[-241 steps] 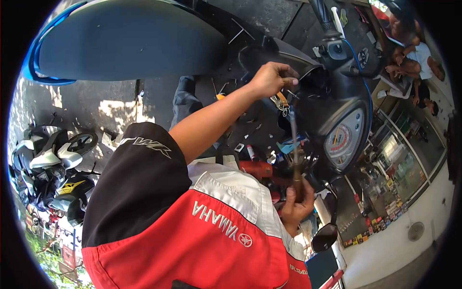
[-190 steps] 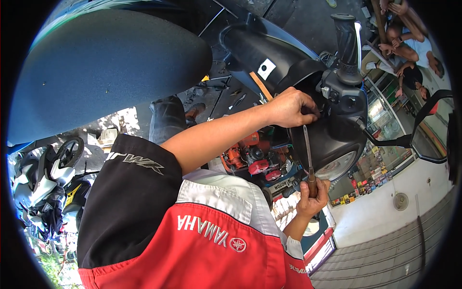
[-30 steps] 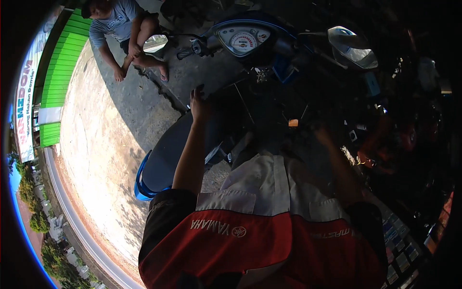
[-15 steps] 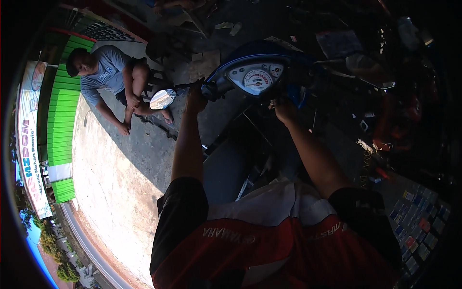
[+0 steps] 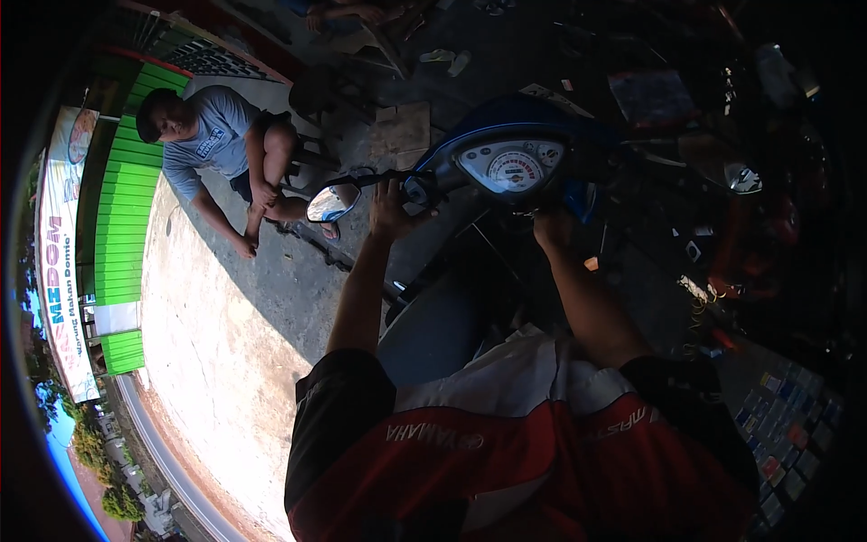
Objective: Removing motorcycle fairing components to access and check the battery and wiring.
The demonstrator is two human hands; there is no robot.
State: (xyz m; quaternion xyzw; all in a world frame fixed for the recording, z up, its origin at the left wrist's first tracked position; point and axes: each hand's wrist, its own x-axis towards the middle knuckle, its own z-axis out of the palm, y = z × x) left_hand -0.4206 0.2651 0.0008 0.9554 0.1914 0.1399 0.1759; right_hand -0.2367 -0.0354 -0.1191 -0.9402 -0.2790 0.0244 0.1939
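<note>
Ahead of me is a blue motor scooter with a lit instrument panel (image 5: 511, 168) in the middle of its handlebar. My left hand (image 5: 390, 215) lies against the left handlebar grip, beside the switch housing (image 5: 418, 191). Its fingers point up and apart, with the thumb stretched toward the switches. Just left of it is the left mirror (image 5: 333, 203). Below the panel, my right hand (image 5: 553, 229) is closed near the front cover. Shadow hides its fingertips and whatever they hold. Between my arms the dark seat (image 5: 420, 330) shows.
A person in a grey-blue shirt (image 5: 217, 149) sits low at the left. Flattened cardboard (image 5: 400, 131) and sandals (image 5: 449, 60) lie on the floor beyond. The right mirror (image 5: 742, 178) juts out. Many small boxes (image 5: 786, 415) fill a display at the lower right.
My left hand has loosened from around the grip, its fingers now raised and thumb spread. My right hand stays below the panel. The view has shifted, moving the scooter rightward and down.
</note>
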